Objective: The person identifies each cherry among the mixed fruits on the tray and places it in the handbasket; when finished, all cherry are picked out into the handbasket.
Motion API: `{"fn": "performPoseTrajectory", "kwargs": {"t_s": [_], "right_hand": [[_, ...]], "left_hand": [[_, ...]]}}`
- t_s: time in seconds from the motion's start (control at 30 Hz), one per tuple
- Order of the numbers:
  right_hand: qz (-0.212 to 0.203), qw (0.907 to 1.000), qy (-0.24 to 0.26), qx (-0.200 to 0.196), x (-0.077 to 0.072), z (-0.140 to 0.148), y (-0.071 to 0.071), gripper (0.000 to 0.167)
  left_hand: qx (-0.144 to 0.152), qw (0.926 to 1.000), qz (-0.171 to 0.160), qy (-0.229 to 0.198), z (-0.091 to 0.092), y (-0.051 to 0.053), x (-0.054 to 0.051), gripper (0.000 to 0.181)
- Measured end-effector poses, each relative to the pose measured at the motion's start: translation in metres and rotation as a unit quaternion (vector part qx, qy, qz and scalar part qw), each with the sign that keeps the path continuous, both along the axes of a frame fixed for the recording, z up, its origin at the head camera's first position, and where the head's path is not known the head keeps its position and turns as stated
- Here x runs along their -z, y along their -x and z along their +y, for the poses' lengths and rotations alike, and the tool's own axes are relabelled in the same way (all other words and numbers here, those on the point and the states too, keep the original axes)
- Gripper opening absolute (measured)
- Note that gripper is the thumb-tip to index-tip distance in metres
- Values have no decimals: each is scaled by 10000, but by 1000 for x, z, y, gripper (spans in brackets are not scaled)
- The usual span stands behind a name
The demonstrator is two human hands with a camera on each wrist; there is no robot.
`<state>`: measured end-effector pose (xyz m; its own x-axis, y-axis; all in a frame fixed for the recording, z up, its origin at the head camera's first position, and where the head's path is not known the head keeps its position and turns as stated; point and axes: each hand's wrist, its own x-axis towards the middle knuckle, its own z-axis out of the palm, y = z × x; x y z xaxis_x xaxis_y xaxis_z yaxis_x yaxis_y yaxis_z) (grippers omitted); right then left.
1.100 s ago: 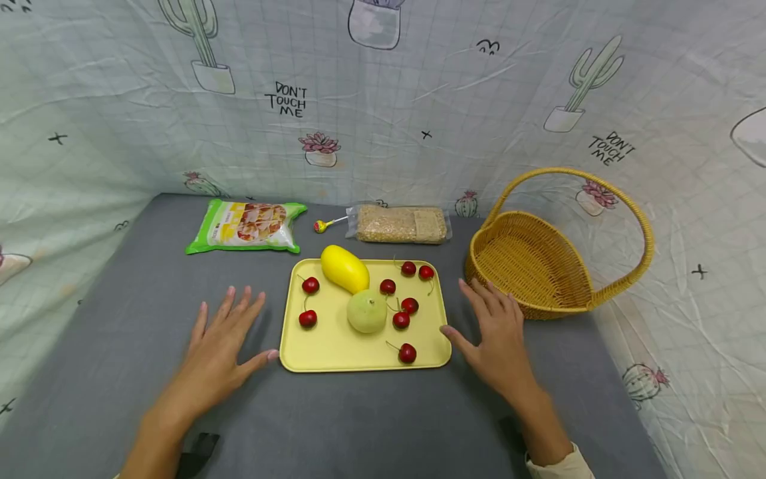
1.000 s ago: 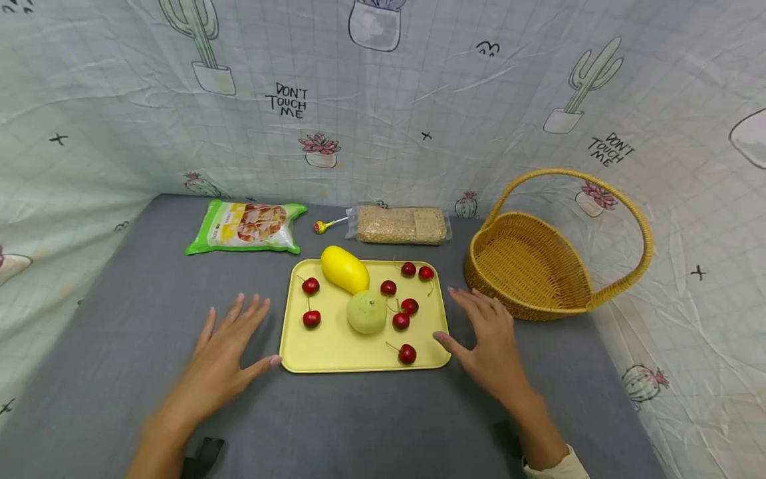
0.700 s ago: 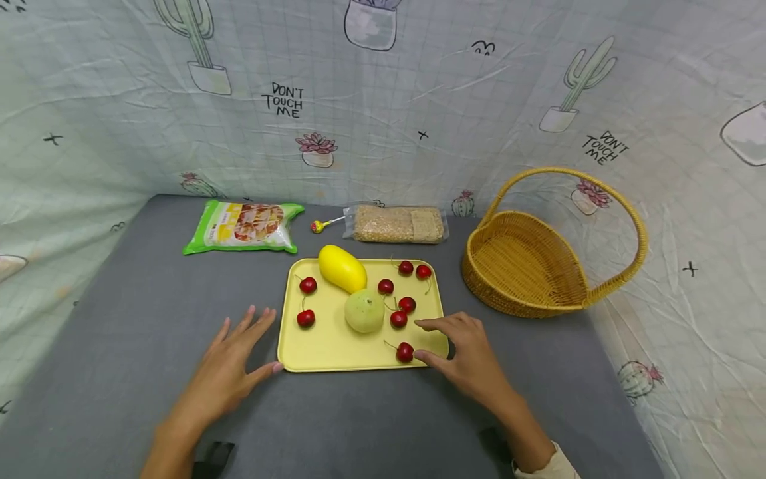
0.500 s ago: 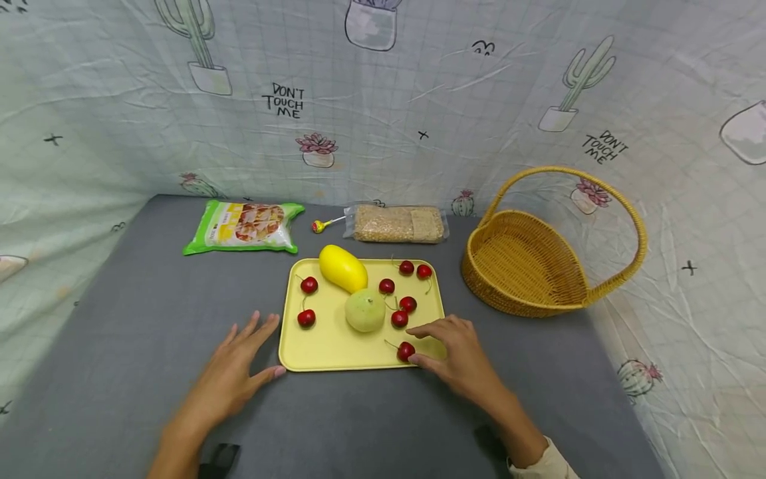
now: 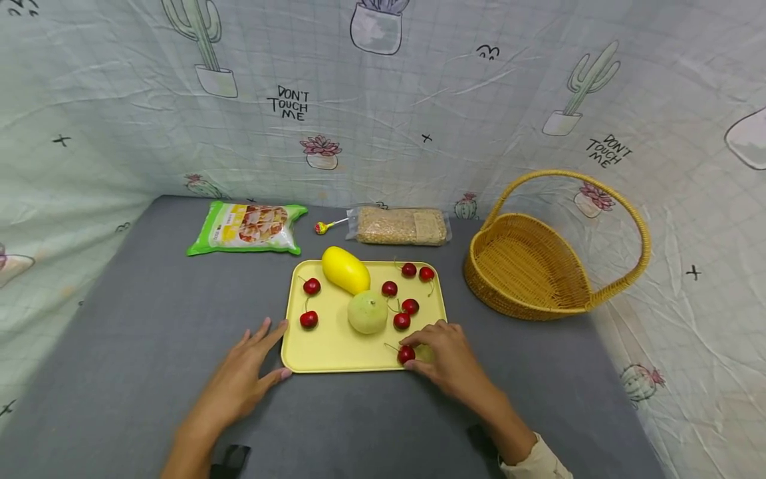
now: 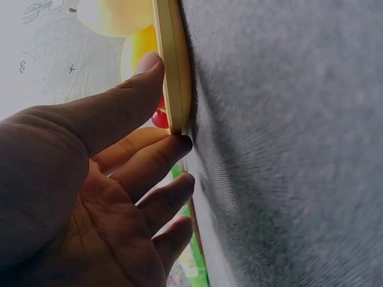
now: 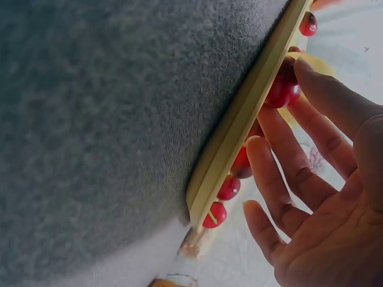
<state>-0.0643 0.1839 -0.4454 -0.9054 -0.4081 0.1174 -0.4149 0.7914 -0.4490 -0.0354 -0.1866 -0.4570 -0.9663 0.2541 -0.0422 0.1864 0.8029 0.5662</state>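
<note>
A pale yellow tray (image 5: 341,352) lies on the grey cloth. My left hand (image 5: 239,380) is at its left side, fingertips and thumb against the rim, fingers fairly straight in the left wrist view. Over the tray's front right corner, my right hand (image 5: 451,366) pinches a dark red cherry (image 5: 405,354) between thumb and fingers; in the right wrist view the thumb (image 7: 329,89) presses the cherry (image 7: 283,92). The cherry is still down at the tray. Beside it sit a round pale green fruit (image 5: 368,313), a yellow mango-shaped fruit (image 5: 346,270) and several other cherries (image 5: 401,321).
A wicker basket (image 5: 526,266) with a tall handle stands right of the tray. Behind the tray lie a green-edged food bag (image 5: 248,228), a lollipop (image 5: 322,227) and a clear pack of grains (image 5: 397,225). A printed curtain (image 5: 383,106) hangs at the back.
My right hand has moved left from beside the basket to the front cherry, its fingers closing round it. My left hand has come in to the tray's left rim.
</note>
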Motion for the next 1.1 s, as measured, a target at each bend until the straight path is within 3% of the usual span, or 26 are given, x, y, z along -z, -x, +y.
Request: {"fn": "performPoseTrajectory", "kwargs": {"t_s": [0.4,0.7,1.1], "right_hand": [[92,9999,-33,-36,4,-2,1,29],[80,9984,563,-50,-2,3,-1,31],[697,9919,1054,-105,-17,19,5,34]], "left_hand": [[-322,9994,-118,-77,6,-2,-1,76],[-430,9990,-61,-84,6,-3,0,76],[-494,9987,41,-139,6,1,0,78]]}}
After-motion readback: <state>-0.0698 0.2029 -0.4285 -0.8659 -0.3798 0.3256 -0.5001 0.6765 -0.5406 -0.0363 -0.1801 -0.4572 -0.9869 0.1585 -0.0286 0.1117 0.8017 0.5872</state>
